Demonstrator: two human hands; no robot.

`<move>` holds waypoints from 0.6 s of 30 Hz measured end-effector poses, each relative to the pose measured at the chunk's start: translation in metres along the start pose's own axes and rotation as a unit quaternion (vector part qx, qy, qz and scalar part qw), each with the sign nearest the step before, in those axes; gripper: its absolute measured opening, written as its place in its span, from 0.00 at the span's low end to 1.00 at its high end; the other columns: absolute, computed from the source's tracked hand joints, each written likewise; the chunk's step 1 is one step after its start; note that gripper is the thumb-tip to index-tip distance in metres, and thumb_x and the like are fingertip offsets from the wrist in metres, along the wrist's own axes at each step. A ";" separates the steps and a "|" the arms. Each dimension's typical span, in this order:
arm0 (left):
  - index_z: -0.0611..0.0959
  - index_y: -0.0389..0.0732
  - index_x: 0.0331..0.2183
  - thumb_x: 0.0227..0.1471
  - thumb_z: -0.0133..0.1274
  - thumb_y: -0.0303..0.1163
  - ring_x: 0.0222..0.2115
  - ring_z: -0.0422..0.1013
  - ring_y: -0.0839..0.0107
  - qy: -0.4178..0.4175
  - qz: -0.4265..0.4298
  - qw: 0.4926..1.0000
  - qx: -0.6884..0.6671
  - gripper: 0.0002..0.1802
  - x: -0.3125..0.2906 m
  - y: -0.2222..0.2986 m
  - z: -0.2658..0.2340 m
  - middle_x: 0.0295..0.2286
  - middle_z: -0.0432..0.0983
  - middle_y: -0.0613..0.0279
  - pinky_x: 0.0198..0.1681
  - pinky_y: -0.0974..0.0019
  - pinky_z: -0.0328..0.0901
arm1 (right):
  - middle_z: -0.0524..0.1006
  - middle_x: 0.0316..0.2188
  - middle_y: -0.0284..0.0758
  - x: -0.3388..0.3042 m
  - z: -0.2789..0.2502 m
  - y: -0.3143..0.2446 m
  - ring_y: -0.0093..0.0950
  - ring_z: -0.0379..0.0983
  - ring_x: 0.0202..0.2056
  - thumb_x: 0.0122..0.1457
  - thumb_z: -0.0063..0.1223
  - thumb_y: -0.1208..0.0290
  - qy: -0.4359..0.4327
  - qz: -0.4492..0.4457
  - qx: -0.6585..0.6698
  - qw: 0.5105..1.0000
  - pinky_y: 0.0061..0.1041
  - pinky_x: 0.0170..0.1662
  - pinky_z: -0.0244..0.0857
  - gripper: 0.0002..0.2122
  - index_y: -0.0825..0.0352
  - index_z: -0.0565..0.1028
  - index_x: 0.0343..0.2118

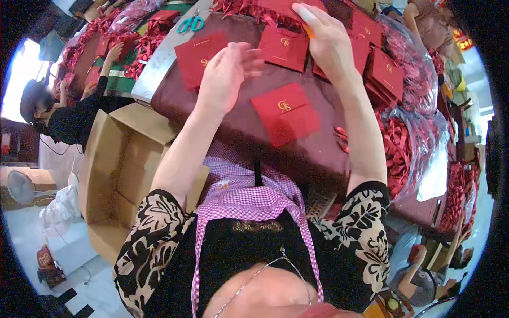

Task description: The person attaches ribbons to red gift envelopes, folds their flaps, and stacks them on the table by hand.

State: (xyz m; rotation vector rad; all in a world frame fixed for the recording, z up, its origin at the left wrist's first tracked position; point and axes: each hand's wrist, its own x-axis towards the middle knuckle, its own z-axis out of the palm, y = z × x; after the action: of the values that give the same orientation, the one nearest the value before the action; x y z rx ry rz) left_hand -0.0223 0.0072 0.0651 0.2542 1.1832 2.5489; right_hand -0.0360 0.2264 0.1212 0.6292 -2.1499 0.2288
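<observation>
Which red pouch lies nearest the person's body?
The red pouch lying alone, tilted, on the maroon cloth between the forearms. The other pouches sit farther up, by the left hand and right hand.

Pouches point(285, 114) lie on table point(233, 132); box point(124, 175) stands left.
</observation>
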 end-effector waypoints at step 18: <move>0.77 0.40 0.37 0.48 0.47 0.33 0.45 0.68 0.56 -0.030 0.205 0.647 0.734 0.13 0.184 -0.085 -0.024 0.41 0.72 0.53 0.46 0.53 0.64 | 0.68 0.49 0.48 -0.090 0.129 0.052 0.43 0.64 0.50 0.46 0.50 0.79 -0.365 0.167 0.136 0.906 0.33 0.53 0.60 0.25 0.64 0.66 0.52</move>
State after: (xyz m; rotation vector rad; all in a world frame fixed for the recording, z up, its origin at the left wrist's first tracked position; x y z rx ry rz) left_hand -0.1832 0.1074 -0.0106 0.9822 3.0925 1.0406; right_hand -0.1076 0.2544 -0.0258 0.5462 -2.9897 0.5556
